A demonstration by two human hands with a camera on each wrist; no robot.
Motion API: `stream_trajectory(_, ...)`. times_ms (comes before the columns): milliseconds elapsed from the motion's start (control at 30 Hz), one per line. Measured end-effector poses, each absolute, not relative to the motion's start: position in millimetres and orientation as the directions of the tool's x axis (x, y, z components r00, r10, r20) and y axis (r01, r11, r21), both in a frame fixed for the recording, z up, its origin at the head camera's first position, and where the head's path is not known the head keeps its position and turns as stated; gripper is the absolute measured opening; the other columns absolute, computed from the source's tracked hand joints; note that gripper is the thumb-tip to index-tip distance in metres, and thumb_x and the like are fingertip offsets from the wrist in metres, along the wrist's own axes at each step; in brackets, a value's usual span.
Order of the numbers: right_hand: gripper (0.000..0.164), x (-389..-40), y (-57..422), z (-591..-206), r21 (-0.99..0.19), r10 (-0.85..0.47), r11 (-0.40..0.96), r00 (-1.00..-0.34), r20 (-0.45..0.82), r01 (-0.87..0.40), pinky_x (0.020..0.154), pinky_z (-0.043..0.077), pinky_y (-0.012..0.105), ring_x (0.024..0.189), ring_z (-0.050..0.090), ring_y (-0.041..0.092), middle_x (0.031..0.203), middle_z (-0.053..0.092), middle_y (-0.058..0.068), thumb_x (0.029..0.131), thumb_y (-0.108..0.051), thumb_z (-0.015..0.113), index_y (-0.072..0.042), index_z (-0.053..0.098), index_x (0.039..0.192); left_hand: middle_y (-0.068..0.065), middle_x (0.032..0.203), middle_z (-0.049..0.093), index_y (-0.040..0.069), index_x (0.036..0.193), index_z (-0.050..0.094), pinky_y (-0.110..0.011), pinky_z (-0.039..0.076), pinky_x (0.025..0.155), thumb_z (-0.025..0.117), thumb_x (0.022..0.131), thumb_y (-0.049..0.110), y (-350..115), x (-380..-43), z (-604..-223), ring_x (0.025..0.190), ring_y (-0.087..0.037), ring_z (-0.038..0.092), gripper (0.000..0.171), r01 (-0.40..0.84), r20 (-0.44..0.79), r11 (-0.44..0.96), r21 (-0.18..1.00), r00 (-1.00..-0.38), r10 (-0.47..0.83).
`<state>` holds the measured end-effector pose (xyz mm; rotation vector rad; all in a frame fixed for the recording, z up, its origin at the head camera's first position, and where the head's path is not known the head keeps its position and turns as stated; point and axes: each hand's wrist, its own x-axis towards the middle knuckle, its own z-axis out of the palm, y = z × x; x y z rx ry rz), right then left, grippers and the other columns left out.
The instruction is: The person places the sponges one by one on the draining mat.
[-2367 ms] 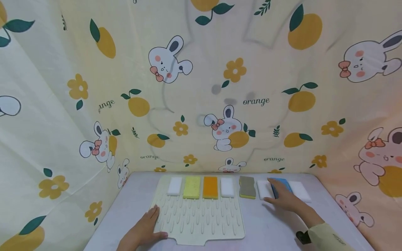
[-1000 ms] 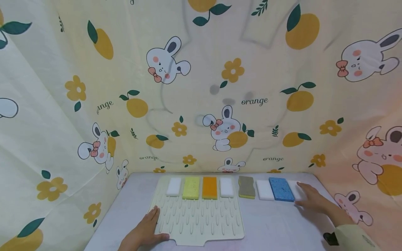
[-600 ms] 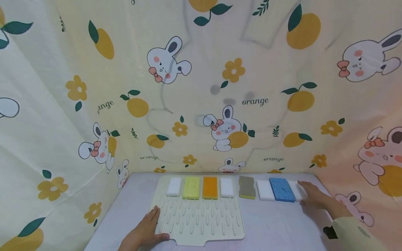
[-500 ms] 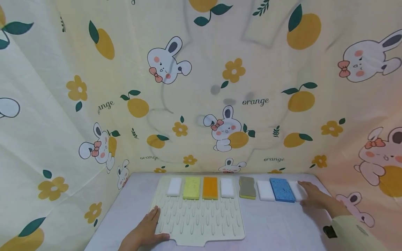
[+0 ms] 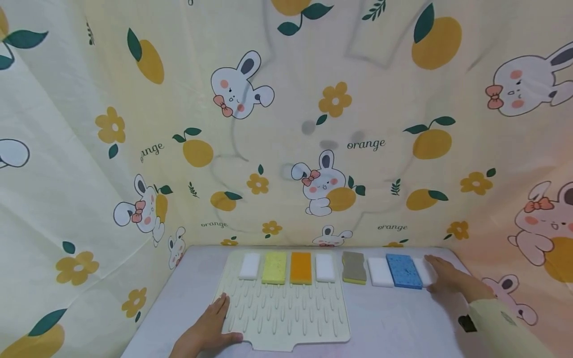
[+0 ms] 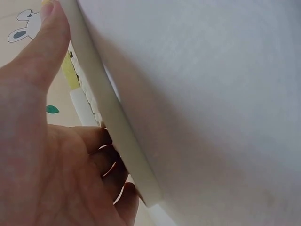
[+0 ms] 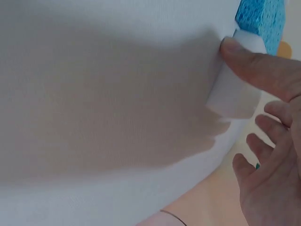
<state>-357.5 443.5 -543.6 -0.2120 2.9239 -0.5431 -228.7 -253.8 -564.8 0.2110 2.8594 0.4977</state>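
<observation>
- The right hand [image 5: 449, 282] lay on the rightmost white sponge [image 7: 233, 89] at the tabletop's [image 5: 394, 323] far right; its fingers [image 7: 256, 70] were relaxed and apart, the thumb touching the sponge's edge
- The blue sponge [image 5: 403, 271] sat just beside those fingers
- The left hand [image 5: 207, 332] rested flat on the ridged mat's [image 5: 286, 311] near left corner; fingers straight, thumb along its edge

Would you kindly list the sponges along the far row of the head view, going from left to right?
White sponge → yellow sponge → orange sponge → white sponge → grey sponge → white sponge → blue sponge → white sponge under the right hand.
</observation>
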Motion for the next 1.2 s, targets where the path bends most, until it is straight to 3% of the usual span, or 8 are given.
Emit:
stream_trajectory(267,0.112,-361,448,-544,-0.364,-0.155,0.928,-0.967,-0.200,-0.073,0.118,0.023,0.080,0.144,0.024,0.069,0.159,0.021,0.048,0.082,-0.020,0.094,0.018,0.023,0.158,-0.030,0.171,0.030,-0.011,0.161,0.034,-0.063,0.028,0.128,0.085,0.081,0.066,-251,-227,-561,0.158,-0.049,0.029,0.123,0.111,-0.202,0.929,0.352,-0.960,0.192)
stream_trajectory(567,0.113,-366,446,-540,-0.370,-0.123,0.928,-0.968,-0.220,-0.034,0.114,0.028,0.083,0.133,0.034,0.066,0.153,0.027,0.049,0.079,-0.020,0.097,0.020,0.025,0.156,-0.028,0.172,0.028,-0.009,0.163,0.034,-0.064,0.028,0.127,0.085,0.078,0.070,-251,-228,-561,0.158,-0.050,0.029,0.126,0.076,-0.218,0.934,0.349,-0.963,0.160)
stream_trajectory(733,0.116,-365,449,-543,-0.375,-0.140,0.925,-0.974,-0.177,-0.065,0.112,0.029,0.084,0.133,0.035,0.066,0.152,0.030,0.049,0.077,-0.026,0.098,0.020,0.027,0.156,-0.030,0.171,0.029,-0.010,0.162,0.034,-0.063,0.028,0.128,0.085,0.079,0.069,-253,-227,-561,0.157,-0.050,0.029,0.125,0.087,-0.215,0.931,0.355,-0.962,0.171)
stream_trajectory(1000,0.122,-357,454,-553,-0.345,-0.129,0.933,-0.990,-0.057,-0.102,0.101,0.044,0.082,0.114,0.048,0.057,0.136,0.043,0.048,0.072,-0.044,0.100,0.022,0.033,0.150,-0.030,0.171,0.029,-0.010,0.162,0.035,-0.065,0.029,0.126,0.086,0.078,0.067,-252,-227,-560,0.157,-0.051,0.030,0.125,0.079,-0.223,0.932,0.354,-0.961,0.166)
stream_trajectory(1200,0.136,-348,456,-550,-0.349,-0.075,0.935,-0.997,-0.009,-0.067,0.099,0.043,0.084,0.117,0.037,0.060,0.138,0.036,0.047,0.065,-0.051,0.102,0.024,0.029,0.151,-0.030,0.171,0.028,-0.010,0.162,0.034,-0.065,0.028,0.127,0.086,0.079,0.068,-251,-227,-560,0.157,-0.051,0.029,0.125,0.082,-0.217,0.929,0.362,-0.961,0.169)
